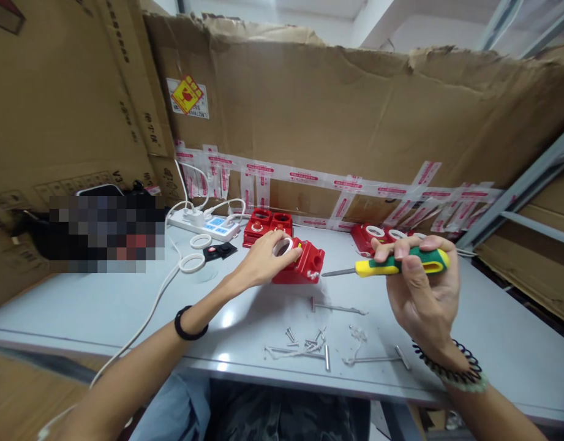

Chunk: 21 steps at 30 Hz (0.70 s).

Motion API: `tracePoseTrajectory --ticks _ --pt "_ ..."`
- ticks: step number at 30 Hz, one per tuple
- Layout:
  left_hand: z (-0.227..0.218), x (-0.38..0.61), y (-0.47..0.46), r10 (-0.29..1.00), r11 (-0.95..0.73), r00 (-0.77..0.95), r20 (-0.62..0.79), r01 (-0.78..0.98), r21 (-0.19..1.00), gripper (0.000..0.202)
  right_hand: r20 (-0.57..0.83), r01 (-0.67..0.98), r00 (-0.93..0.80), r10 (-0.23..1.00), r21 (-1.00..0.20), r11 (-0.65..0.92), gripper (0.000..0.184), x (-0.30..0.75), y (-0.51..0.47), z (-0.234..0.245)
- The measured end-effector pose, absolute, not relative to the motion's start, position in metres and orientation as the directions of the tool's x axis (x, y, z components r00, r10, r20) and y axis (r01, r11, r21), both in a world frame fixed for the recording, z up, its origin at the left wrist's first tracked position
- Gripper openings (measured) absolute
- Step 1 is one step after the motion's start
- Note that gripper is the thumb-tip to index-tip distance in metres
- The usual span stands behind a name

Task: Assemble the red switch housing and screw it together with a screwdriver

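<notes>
My left hand (264, 258) grips a red plastic housing (304, 264) on the grey table (102, 306), fingers around a white ring (282, 247) on its top. My right hand (422, 288) holds a green and yellow screwdriver (401, 263) level, its metal tip pointing left at the housing's right side, a short gap away. Several loose screws (309, 344) and long metal pins (339, 308) lie on the table in front of the housing.
More red housings (262, 225) and others with white rings (373, 236) stand behind. A white power strip (203, 224) with cables, two loose white rings (192, 263) and a small black part (220, 250) lie at the left. Taped cardboard walls (355, 122) enclose the table.
</notes>
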<state>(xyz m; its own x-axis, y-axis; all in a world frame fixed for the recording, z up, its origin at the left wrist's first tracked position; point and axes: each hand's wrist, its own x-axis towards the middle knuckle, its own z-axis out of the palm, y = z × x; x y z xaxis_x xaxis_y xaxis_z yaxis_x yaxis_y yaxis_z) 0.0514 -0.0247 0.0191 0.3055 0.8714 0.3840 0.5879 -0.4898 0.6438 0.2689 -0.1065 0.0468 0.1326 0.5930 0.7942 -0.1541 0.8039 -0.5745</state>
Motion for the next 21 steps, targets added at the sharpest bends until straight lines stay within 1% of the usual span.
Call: tracePoseTrajectory --ticks 7,11,13,16,19,21 --pt "0.022 0.053 -0.028 0.861 -0.509 0.327 0.39 0.563 0.651 0.026 0.789 -0.126 0.139 0.599 -0.586 0.801 0.015 0.264 -0.107 0.046" --pt "0.022 0.053 -0.027 0.86 -0.511 0.328 0.391 0.557 0.655 0.027 0.801 -0.054 0.154 0.578 -0.577 0.815 0.016 0.263 -0.108 0.044" --pt "0.021 0.052 -0.027 0.863 -0.505 0.325 0.386 0.56 0.657 0.027 0.835 0.052 0.157 0.527 -0.54 0.84 0.017 0.263 -0.108 0.041" --pt "0.019 0.051 -0.026 0.871 -0.491 0.313 0.379 0.581 0.649 0.028 0.91 0.306 0.122 0.396 -0.414 0.857 0.022 0.269 -0.107 0.035" --pt "0.018 0.05 -0.024 0.874 -0.484 0.301 0.383 0.619 0.619 0.03 0.955 0.563 -0.014 0.295 -0.237 0.792 0.032 0.28 -0.106 0.033" --pt "0.017 0.048 -0.021 0.875 -0.477 0.284 0.392 0.648 0.594 0.031 0.947 0.687 -0.125 0.297 -0.134 0.714 0.038 0.288 -0.106 0.037"
